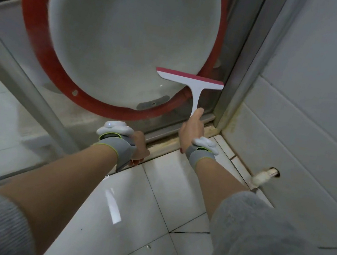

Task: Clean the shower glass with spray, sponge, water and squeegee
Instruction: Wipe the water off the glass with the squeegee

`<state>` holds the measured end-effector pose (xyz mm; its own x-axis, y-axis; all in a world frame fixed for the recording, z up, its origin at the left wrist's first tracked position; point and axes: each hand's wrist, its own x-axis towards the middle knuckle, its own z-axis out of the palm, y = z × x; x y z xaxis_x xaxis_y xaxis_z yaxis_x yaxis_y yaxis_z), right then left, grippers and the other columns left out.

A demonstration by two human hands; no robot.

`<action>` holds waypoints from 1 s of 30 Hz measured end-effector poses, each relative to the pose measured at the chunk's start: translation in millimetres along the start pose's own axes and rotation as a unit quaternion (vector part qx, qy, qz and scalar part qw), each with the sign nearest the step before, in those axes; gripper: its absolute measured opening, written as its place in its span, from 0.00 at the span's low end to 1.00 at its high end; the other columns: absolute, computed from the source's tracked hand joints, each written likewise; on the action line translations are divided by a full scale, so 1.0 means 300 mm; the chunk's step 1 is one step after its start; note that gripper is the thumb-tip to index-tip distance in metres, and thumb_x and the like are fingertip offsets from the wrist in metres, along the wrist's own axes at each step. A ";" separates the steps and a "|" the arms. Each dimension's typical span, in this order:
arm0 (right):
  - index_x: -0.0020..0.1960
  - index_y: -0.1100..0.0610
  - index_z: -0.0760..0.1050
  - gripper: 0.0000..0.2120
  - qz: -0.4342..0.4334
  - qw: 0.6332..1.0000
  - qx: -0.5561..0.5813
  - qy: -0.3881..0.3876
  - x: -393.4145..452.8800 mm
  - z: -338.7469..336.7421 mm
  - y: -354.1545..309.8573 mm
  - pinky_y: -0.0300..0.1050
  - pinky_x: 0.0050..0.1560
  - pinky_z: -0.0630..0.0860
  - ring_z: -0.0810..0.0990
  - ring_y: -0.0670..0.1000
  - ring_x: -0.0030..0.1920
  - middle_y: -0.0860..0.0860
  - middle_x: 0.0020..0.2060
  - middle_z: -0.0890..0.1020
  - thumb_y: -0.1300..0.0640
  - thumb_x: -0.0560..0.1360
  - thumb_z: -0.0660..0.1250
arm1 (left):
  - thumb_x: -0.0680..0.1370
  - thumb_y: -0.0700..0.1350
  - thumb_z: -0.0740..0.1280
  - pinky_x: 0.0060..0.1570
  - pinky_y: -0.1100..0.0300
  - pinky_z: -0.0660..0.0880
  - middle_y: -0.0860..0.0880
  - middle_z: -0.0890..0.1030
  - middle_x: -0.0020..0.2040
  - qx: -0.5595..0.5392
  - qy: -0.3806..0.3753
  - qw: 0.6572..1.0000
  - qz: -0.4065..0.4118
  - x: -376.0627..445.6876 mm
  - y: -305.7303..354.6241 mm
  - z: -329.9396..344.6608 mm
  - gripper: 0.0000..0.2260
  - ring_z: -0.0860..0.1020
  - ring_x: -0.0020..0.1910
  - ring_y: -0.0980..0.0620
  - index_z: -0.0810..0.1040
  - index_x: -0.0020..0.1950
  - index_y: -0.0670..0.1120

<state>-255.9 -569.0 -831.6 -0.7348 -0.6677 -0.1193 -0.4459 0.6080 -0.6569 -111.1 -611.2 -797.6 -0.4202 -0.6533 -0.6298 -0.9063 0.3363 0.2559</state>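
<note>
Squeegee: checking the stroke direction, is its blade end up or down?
Up: the squeegee blade is above the handle gripped by the right hand.

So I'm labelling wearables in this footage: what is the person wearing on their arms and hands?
Both forearms are bare, with fuzzy grey sleeves pushed up. The left hand and right hand are ungloved. Each wrist carries a grey band edged in yellow-green, topped by a white rounded device; the left one shows a small lit dot.
</note>
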 end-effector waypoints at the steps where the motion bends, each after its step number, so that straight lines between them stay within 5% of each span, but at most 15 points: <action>1: 0.70 0.62 0.54 0.20 0.009 1.000 0.010 -0.005 -0.010 0.013 0.013 0.50 0.42 0.71 0.76 0.60 0.46 0.64 0.53 0.76 0.65 0.80 0.54 | 0.80 0.43 0.60 0.30 0.64 0.73 0.48 0.78 0.28 0.002 -0.008 1.000 -0.002 0.001 -0.002 0.008 0.13 0.74 0.24 0.52 0.79 0.39 0.41; 8: 0.67 0.65 0.59 0.17 0.050 0.994 0.087 -0.042 -0.063 0.067 0.027 0.48 0.46 0.68 0.76 0.62 0.53 0.64 0.55 0.75 0.64 0.79 0.55 | 0.80 0.44 0.58 0.29 0.64 0.72 0.49 0.78 0.29 0.010 -0.023 1.000 -0.007 -0.005 -0.013 0.022 0.14 0.74 0.25 0.53 0.78 0.38 0.42; 14: 0.66 0.64 0.57 0.16 0.103 0.979 0.144 -0.101 -0.087 0.111 -0.029 0.56 0.52 0.77 0.74 0.59 0.43 0.59 0.43 0.73 0.61 0.80 0.54 | 0.80 0.44 0.59 0.22 0.67 0.68 0.50 0.77 0.28 0.002 -0.003 1.000 -0.022 -0.044 -0.059 0.037 0.15 0.73 0.22 0.54 0.77 0.35 0.43; 19: 0.62 0.61 0.58 0.12 0.161 0.954 0.220 -0.128 -0.121 0.131 -0.100 0.60 0.57 0.76 0.74 0.58 0.47 0.58 0.50 0.73 0.59 0.80 0.54 | 0.80 0.44 0.59 0.29 0.65 0.71 0.49 0.77 0.27 -0.016 -0.011 0.998 -0.053 -0.084 -0.142 0.047 0.16 0.74 0.24 0.52 0.76 0.33 0.43; 25: 0.72 0.62 0.53 0.24 0.082 0.963 0.142 -0.214 -0.378 0.242 -0.201 0.55 0.61 0.72 0.75 0.63 0.59 0.63 0.62 0.74 0.61 0.79 0.56 | 0.80 0.43 0.60 0.21 0.68 0.67 0.50 0.75 0.23 -0.044 0.039 0.995 -0.075 -0.214 -0.213 -0.028 0.16 0.71 0.18 0.54 0.75 0.33 0.43; 30: 0.66 0.62 0.57 0.15 0.039 0.959 0.057 -0.273 -0.489 0.237 -0.242 0.52 0.56 0.73 0.76 0.62 0.54 0.63 0.56 0.75 0.62 0.80 0.55 | 0.79 0.43 0.61 0.22 0.66 0.69 0.50 0.74 0.21 -0.072 0.061 0.990 -0.101 -0.322 -0.334 -0.046 0.18 0.71 0.18 0.53 0.74 0.29 0.43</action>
<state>-79.4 -545.8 -819.3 -0.3715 -0.7668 -0.5235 -0.3191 0.6349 -0.7036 19.8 -591.1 -752.3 -0.2244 -0.7772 -0.5878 -0.9657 0.0962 0.2413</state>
